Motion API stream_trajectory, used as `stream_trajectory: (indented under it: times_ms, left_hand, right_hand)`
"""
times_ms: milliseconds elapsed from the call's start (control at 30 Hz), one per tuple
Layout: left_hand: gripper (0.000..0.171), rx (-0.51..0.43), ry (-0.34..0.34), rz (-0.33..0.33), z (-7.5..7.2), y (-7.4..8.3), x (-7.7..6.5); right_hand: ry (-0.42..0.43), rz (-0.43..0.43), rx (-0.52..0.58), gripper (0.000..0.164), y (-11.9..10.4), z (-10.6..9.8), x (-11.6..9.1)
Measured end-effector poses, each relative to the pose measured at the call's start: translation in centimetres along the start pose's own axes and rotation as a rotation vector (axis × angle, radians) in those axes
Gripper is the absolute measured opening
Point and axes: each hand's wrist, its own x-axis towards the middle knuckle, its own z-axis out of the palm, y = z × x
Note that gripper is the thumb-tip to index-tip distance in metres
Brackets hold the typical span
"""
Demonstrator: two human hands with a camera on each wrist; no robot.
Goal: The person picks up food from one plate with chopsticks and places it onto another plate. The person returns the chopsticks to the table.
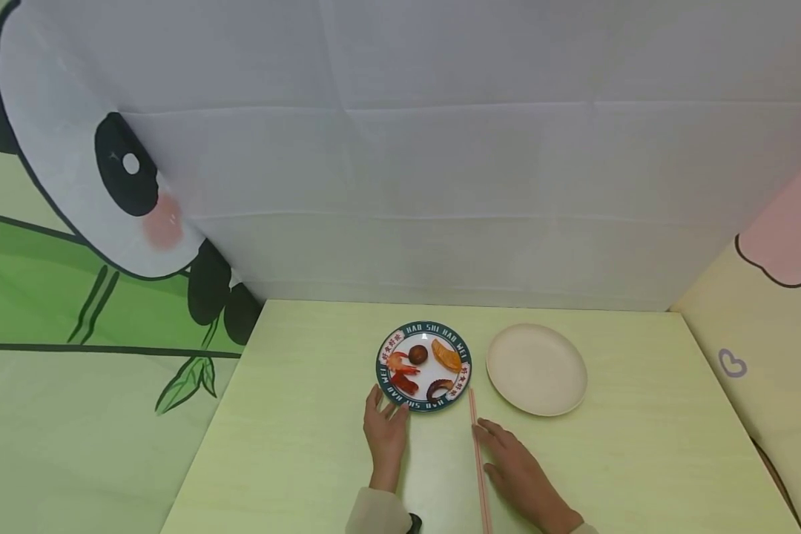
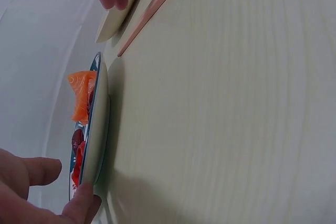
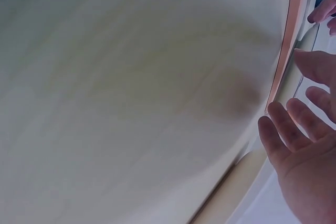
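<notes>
A round plate [image 1: 464, 382] with a dark green lettered rim lies on the table, holding several food pieces: a brown ball [image 1: 417, 354], an orange slice [image 1: 446, 356], a shrimp [image 1: 400, 363], a red piece [image 1: 404, 383] and a dark curled piece [image 1: 439, 389]. My left hand [image 1: 385, 436] is at its near left edge, fingertips right at the rim. In the left wrist view the thumb stands apart from the plate [image 2: 97, 135]. Long pink chopsticks [image 1: 478, 460] lie lengthwise on the table. Beside them is my right hand [image 1: 517, 475], fingers loosely extended, holding nothing.
An undecorated cream plate [image 1: 537, 371] sits right of the patterned one. The pale table [image 1: 294, 415] meets a white cloth backdrop [image 1: 440, 185] at its far edge. Printed walls flank it, with a panda face on the left.
</notes>
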Motion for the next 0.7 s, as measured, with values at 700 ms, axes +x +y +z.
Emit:
stream_trajectory:
  times_ms: [700]
  left_hand:
    - [0.065, 0.095, 0.066, 0.041, 0.6, -1.1, 0.9]
  right_hand:
    - [0.046, -0.133, -0.065, 0.063, 1.0, 1.2, 0.2]
